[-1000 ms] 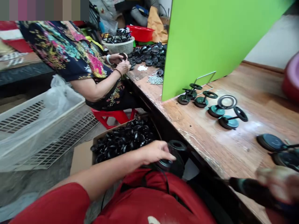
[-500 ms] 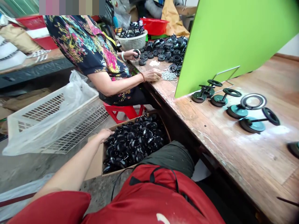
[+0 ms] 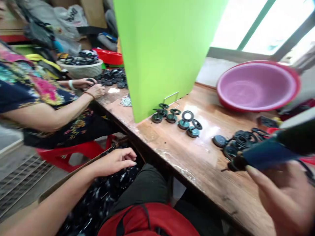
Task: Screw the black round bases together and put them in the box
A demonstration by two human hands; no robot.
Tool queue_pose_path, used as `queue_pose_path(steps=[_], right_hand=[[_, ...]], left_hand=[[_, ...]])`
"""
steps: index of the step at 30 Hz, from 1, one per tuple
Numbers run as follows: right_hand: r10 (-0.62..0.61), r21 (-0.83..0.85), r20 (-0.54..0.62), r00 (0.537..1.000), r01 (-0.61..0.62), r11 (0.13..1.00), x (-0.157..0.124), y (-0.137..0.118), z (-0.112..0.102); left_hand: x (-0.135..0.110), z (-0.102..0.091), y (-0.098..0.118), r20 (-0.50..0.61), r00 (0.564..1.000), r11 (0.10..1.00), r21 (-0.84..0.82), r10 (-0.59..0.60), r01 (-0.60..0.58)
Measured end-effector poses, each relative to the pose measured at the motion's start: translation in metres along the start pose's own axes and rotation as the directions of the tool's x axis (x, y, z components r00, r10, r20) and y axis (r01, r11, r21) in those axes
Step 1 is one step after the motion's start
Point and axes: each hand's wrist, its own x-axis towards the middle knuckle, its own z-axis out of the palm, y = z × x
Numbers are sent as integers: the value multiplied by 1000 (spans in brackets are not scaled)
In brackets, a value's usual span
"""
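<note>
My left hand [image 3: 116, 161] hovers over the cardboard box of black parts, thumb and fingers apart, with nothing in it. Those black parts [image 3: 98, 196] are blurred, below my forearm. At the right, my right hand [image 3: 285, 193] is wrapped round a blue and black electric screwdriver [image 3: 268, 152], whose thin bit points left above the wooden table. Beyond the bit lies a pile of black ringed parts [image 3: 242, 141]. Several assembled pieces, each a round base joined to a ring, stand in a row by the green board; one is a base with a pale ring [image 3: 187, 116].
The upright green board [image 3: 159, 59] splits the table [image 3: 177, 147]. A co-worker's hands [image 3: 94, 90] handle a black part on its left side, near screws [image 3: 126, 101] and a white basket [image 3: 83, 70]. Pink basins [image 3: 257, 85] stand at the back right.
The view has swung right. My left hand has moved from the box's far edge up and toward the table, and my right hand has come into view with the electric screwdriver.
</note>
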Motion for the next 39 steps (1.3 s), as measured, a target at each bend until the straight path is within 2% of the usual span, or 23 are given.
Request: queue_pose_path(steps=[2, 3, 5, 8, 10, 11, 14, 17, 19, 22, 25, 29, 32, 34, 37, 39], right_hand=[[43, -63, 0, 999, -42, 997, 1, 15, -13], [70, -116, 6, 998, -69, 991, -1, 25, -21], [126, -243, 5, 992, -121, 962, -8, 43, -36], [210, -367, -12, 978, -200, 909, -24, 64, -56], [226, -414, -28, 974, -217, 884, -33, 74, -66], [222, -449, -32, 975, -213, 868, -37, 78, -69], [186, -560, -49, 981, -182, 808, -42, 88, -77], [175, -618, -83, 981, -188, 763, -38, 96, -82], [161, -650, -77, 984, -171, 740, -32, 98, -81], [128, -740, -8, 992, -92, 666, -21, 94, -75], [159, -841, 51, 986, -44, 539, -9, 88, -67], [188, -921, 106, 976, 24, 390, 1, 84, -60], [170, -947, 152, 974, 94, 307, 4, 85, -57], [166, -963, 157, 973, 113, 247, 4, 87, -55], [164, -975, 161, 973, 131, 180, 2, 87, -52], [166, -975, 179, 970, 153, 160, -2, 86, -51]], left_hand=[[31, 14, 37, -88, 976, 975, 113, 200, -190], [49, 20, 52, -138, 947, 948, 178, 290, -265], [88, 31, 72, -252, 874, 895, 284, 415, -343], [149, 42, 88, -464, 750, 879, 316, 471, -357], [186, 46, 94, -566, 689, 892, 271, 453, -363], [202, 49, 96, -596, 678, 901, 233, 430, -366], [239, 54, 98, -651, 687, 932, 89, 322, -352], [258, 54, 98, -654, 707, 937, 7, 268, -349], [257, 52, 99, -631, 724, 935, 6, 278, -354], [239, 51, 102, -551, 773, 944, 93, 315, -318], [207, 57, 103, -438, 811, 920, 235, 388, -314], [158, 79, 99, -348, 836, 896, 297, 424, -330], [130, 92, 100, -335, 833, 877, 358, 440, -319], [119, 95, 102, -242, 827, 839, 359, 508, -410], [115, 93, 104, -47, 803, 768, 329, 594, -549], [119, 90, 104, -2, 776, 734, 330, 630, -594]])
